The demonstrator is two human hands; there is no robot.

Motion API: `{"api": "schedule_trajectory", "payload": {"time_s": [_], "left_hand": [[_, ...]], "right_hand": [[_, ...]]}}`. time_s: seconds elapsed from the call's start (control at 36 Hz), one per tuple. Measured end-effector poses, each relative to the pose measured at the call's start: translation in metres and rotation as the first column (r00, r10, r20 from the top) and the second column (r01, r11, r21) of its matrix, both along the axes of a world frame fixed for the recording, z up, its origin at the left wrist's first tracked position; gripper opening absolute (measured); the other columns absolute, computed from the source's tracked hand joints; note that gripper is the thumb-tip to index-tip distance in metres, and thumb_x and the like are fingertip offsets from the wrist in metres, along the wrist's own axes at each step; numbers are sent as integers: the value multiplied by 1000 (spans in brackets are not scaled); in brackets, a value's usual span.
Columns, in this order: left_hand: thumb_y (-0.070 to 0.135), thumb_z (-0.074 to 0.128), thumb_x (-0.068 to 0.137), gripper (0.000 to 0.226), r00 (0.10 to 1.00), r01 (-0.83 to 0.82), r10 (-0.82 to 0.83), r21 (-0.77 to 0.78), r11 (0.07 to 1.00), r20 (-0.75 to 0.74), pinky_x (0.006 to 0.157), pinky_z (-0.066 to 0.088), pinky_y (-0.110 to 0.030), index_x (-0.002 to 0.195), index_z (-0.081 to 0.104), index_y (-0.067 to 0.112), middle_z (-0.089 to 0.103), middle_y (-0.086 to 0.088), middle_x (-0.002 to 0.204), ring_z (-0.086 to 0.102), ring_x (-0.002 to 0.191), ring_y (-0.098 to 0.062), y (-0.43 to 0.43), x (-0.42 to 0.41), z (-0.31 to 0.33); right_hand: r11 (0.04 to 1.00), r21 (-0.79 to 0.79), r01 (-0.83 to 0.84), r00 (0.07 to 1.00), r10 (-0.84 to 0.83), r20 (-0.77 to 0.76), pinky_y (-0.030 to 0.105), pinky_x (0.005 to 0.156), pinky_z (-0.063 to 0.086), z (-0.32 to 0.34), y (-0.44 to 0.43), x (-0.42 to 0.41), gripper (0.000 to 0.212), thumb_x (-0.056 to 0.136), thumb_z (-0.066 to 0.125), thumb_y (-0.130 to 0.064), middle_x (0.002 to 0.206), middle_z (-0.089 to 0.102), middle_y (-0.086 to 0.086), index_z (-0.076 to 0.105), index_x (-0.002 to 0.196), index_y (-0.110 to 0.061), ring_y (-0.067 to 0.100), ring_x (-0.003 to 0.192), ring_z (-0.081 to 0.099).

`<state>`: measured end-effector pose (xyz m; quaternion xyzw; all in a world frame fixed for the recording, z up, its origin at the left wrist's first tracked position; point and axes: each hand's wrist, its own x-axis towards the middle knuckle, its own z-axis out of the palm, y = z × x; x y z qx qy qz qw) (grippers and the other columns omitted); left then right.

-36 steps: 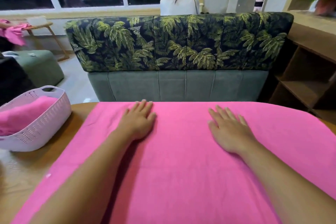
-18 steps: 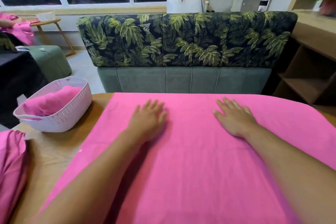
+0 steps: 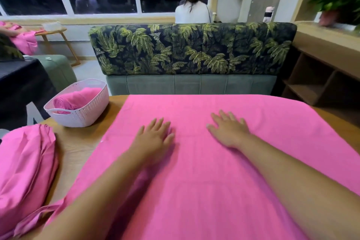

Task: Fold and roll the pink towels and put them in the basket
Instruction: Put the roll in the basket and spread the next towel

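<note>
A large pink towel point(image 3: 224, 165) lies spread flat over the wooden table point(image 3: 81, 142). My left hand point(image 3: 153, 138) rests palm down on it left of centre, fingers straight. My right hand point(image 3: 229, 130) lies flat on it a little to the right, fingers spread. A white perforated basket point(image 3: 81, 115) stands at the table's far left corner with a rolled pink towel point(image 3: 76, 97) inside. A heap of loose pink towels point(image 3: 25, 165) sits at the left edge of the table.
A sofa back with a palm-leaf print point(image 3: 192, 48) runs just beyond the table's far edge. A wooden shelf unit point(image 3: 319, 76) stands at the right. A person point(image 3: 192, 9) sits behind the sofa, facing away.
The view has swung left and pulled back, bringing the basket further in and the towel heap into sight. Both hands have slid back toward me over the towel, still flat.
</note>
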<state>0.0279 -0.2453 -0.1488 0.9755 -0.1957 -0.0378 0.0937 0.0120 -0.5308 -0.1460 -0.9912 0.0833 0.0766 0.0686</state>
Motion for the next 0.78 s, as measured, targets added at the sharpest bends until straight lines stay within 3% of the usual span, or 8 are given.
{"api": "schedule_trajectory", "payload": {"time_s": [0.08,0.19,0.42,0.53,0.67,0.78], "left_hand": [[64,26,105,66,996,62,-63,-15,998,-59,128,1,-49,164,12,39,0,9,173,-3,160,-14,-12,-29,-10],[69,23,103,67,999,8,-8,21,1000,-38,129,1,-46,163,9,45,-1,11,173,-3,160,-14,8,-37,-12],[76,18,98,71,989,-141,143,70,988,-26,127,6,-50,162,6,48,1,9,173,1,160,-19,49,-50,-11],[72,22,101,71,973,-226,228,54,973,-36,127,8,-53,164,12,42,5,4,174,5,160,-25,58,-63,-7],[61,32,103,66,938,-346,346,8,938,-1,122,20,-61,158,32,25,24,-8,169,23,155,-34,39,-99,-3],[66,35,102,67,992,-126,127,-36,991,19,123,15,-58,161,28,35,17,4,172,15,158,-23,5,-144,-5]], "right_hand": [[999,-4,-47,999,48,11,62,125,1,-4,10,-41,77,96,17,-80,174,-9,-10,0,164,-47,26,161,-7],[1000,10,-15,1000,14,19,60,126,-1,-4,-20,-86,81,91,16,-87,173,-10,-15,0,162,-52,25,161,-8],[918,39,394,919,-394,8,61,126,5,4,-132,-165,91,84,14,-94,175,-3,-9,5,163,-51,35,160,-1],[867,47,496,868,-496,9,60,127,6,7,-155,-198,101,79,14,-99,175,1,0,6,164,-47,40,159,2],[886,44,462,887,-463,11,63,126,6,10,-136,-232,90,89,18,-89,175,1,2,9,165,-42,38,159,2],[938,31,345,939,-345,11,65,124,6,7,-106,-255,89,87,14,-91,175,-2,-5,6,164,-47,37,159,0]]}}
